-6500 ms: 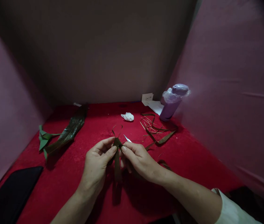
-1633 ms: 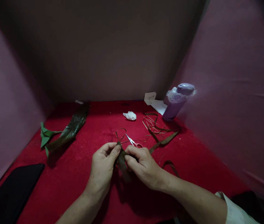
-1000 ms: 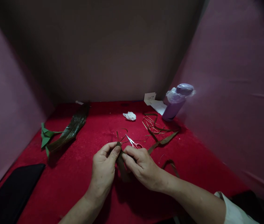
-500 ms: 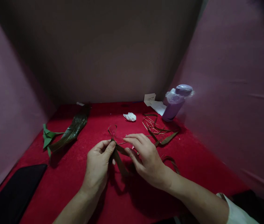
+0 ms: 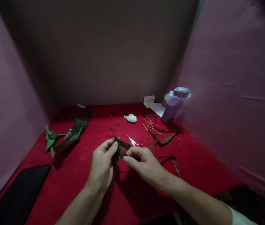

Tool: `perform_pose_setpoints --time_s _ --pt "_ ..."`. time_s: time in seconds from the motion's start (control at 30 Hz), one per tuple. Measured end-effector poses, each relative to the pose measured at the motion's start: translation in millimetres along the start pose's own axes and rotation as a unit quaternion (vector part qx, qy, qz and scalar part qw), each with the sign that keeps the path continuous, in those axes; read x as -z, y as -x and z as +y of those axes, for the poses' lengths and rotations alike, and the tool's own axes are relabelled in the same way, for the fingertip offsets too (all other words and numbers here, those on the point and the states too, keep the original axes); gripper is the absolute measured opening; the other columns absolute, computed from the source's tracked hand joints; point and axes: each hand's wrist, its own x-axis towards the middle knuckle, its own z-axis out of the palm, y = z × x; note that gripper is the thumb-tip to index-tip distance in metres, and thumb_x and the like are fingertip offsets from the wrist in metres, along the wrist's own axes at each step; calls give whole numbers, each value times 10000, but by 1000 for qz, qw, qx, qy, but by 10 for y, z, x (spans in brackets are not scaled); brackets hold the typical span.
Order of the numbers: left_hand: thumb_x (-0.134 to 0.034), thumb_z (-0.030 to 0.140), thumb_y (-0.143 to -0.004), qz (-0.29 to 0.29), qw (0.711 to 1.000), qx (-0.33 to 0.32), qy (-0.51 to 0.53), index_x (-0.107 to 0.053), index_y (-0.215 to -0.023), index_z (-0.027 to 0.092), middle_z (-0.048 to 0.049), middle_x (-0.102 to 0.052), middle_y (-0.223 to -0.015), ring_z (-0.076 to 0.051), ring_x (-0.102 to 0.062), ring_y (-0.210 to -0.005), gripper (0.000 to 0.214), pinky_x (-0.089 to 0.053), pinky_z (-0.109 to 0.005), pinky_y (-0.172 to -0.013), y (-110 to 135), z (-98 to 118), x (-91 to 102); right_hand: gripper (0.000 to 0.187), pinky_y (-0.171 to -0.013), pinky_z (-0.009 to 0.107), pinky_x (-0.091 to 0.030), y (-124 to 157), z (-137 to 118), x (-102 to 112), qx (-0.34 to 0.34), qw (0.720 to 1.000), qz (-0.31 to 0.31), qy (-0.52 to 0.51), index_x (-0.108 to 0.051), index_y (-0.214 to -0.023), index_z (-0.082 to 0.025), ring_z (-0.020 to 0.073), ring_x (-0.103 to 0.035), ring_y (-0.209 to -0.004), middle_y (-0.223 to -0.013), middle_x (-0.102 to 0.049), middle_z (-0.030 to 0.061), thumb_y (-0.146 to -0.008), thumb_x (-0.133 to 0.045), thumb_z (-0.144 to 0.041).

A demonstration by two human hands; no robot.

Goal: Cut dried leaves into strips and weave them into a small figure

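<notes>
Both my hands work a dark brown leaf strip above the red cloth. My left hand pinches the strip's folded part between thumb and forefinger; a thin loop of it rises just behind the fingertips. My right hand is closed in a pinch on the same strip, just right of my left thumb. Small scissors with red handles lie on the cloth right behind my right hand.
A long dark green leaf and a folded green leaf figure lie at the left. Loose leaf strips, a crumpled white tissue, white paper and a purple bottle sit at the back right. A black pad lies front left.
My right hand had opened and reached over the strip half a second ago; now it has come back and pinches the strip again. The scissors show once more behind it.
</notes>
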Motion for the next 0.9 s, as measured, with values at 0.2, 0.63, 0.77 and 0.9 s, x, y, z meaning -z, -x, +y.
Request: perform_pose_setpoints --time_s 0.2,0.63,0.77,0.9 --pt "-752 180 -599 5 1000 5 12 -667 -827 118 -20 -665 -742 -84 -576 -627 251 -456 -184 -599 27 21 -9 195 -491 209 -283 1 -73 11 -47 988 -42 -144 -530 -702 -137 65 -376 -513 -586 -467 -40 -749 -613 -308" --pt "-772 187 -564 16 1000 14 2 -678 -788 124 -23 -677 -722 -102 -603 -621 251 -472 -191 -577 84 66 -61 161 -543 212 -332 -30 -96 -53 -15 970 -9 -242 -619 -835 -143 67 -437 -573 -684 -547 -21 -721 -652 -252" --pt "-769 186 -578 3 1000 23 6 -682 -790 124 -23 -679 -718 -99 -604 -624 237 -472 -179 -573 102 75 -66 154 -472 194 -294 -34 -108 -49 -15 960 12 -279 -627 -811 -148 47 -383 -497 -604 -510 -44 -709 -670 -256" --pt "-774 189 -573 -3 1000 21 3 -695 -802 122 -36 -695 -739 -104 -611 -643 252 -476 -178 -587 109 79 -74 168 -431 187 -279 -31 -125 -45 -23 960 40 -278 -638 -808 -150 42 -375 -465 -592 -519 -42 -706 -675 -278"
